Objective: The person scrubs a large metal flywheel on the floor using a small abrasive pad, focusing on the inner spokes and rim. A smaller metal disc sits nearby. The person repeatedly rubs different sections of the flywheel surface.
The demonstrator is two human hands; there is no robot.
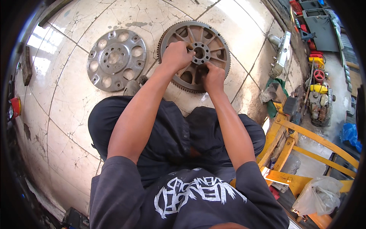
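A toothed flywheel (218, 45) lies flat on the tiled floor in front of me, its ribs running out from a central hub with a ring of bolt holes. My left hand (177, 56) is closed over the hub's left side, its fingertips at the bolt holes. Low on the right of the same hub, my right hand (213, 78) has its fingers curled inward over the ribs. Whatever either hand may grip is hidden by the fingers and shadow. To the left rests a flat silver metal disc (114, 72) with large round holes, apart from both hands.
My foot (132, 87) shows between the disc and my left forearm. A yellow metal frame (284, 152) stands close at my right, with a clear plastic bag (318, 194) on it. Beyond are a metal engine part (281, 55) and machinery (322, 99). A wooden block (26, 65) lies far left.
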